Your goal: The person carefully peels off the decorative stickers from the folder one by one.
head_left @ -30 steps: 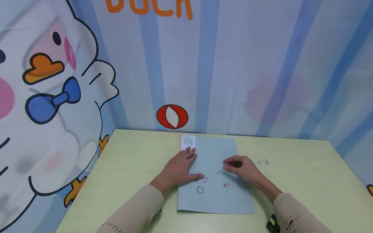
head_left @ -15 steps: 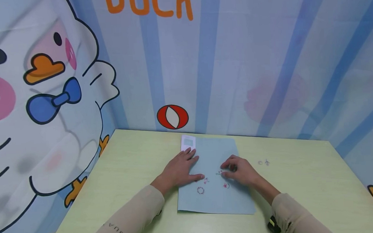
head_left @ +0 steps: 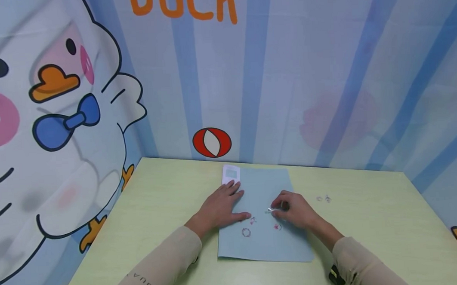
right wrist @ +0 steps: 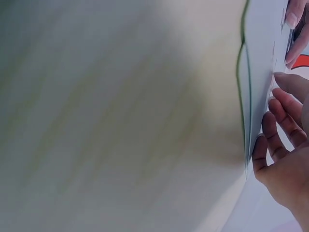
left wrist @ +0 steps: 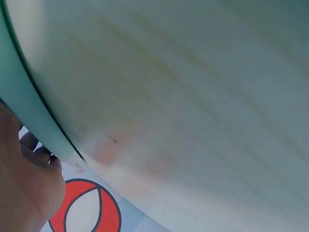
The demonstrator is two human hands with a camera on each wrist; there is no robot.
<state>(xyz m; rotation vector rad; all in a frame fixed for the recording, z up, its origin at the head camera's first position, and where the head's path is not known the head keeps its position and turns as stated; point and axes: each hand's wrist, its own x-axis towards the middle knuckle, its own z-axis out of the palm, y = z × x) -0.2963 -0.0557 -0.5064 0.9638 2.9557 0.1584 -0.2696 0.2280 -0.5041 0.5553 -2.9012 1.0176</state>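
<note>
The left hand (head_left: pixel 221 206), spread flat, should press the blue sheet (head_left: pixel 266 247) steady while the right hand (head_left: pixel 294 209), apparently pinching a small shiny piece (head_left: pixel 270 209), moves gently.

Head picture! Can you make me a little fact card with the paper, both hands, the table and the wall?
Paper: blue, lying on the table
Card: pale, at the paper's far left corner
Shapes on paper: a ring and a red star, among others
Left hand: resting on the paper, fingers spread
Right hand: over the paper, fingers bent by a shiny bit; can't tell if it's pinched
Table: pale yellow
Wall: blue stripes, duck, red-and-white ball
</note>
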